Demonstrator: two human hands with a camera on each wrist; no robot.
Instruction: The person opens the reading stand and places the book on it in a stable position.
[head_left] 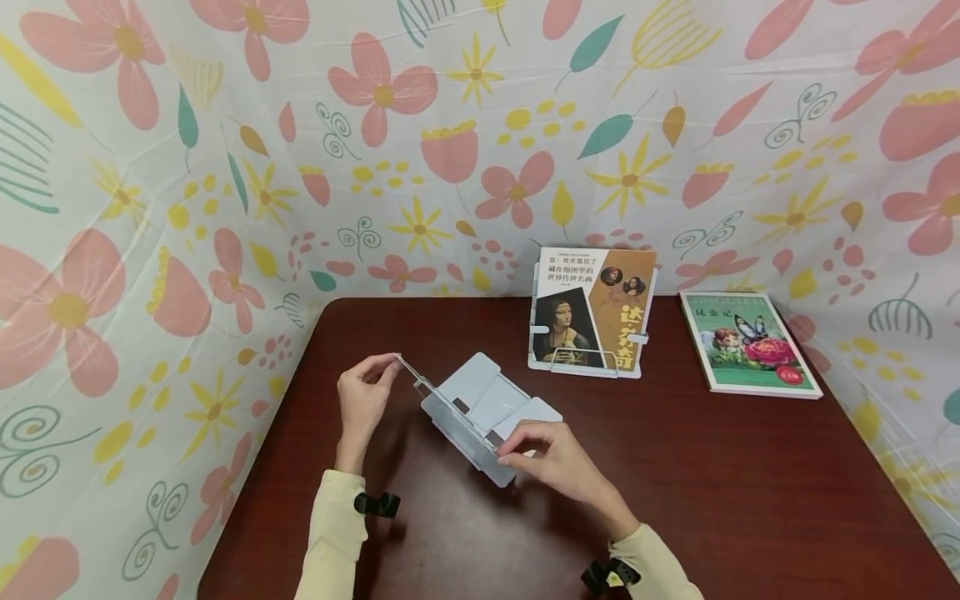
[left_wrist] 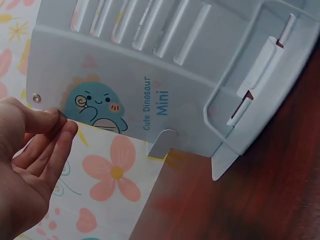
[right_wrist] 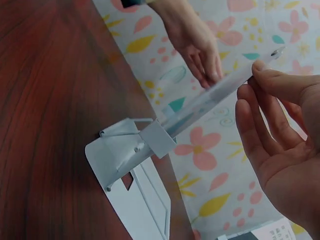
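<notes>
A pale grey-blue metal book stand [head_left: 468, 387] stands tilted up on the table, its upright panel seen nearly edge-on in the head view. My left hand [head_left: 363, 396] pinches one edge of that panel near the corner. Beside the fingers, a cute blue dinosaur print [left_wrist: 97, 105] and the word "Mini" show in the left wrist view. At the opposite edge, my right hand [right_wrist: 285, 130] pinches the panel near its top corner between thumb and fingers. A folded wire bar [left_wrist: 210, 107] and a small bent tab [left_wrist: 162, 142] sit along the stand's lower end.
Behind, a second stand [head_left: 534, 354] holds an upright book with a portrait cover [head_left: 566, 321]. A green book [head_left: 750, 337] lies flat at the back right of the dark wooden table [head_left: 675, 500]. Flower-patterned cloth [head_left: 450, 125] hangs round the table's back and sides.
</notes>
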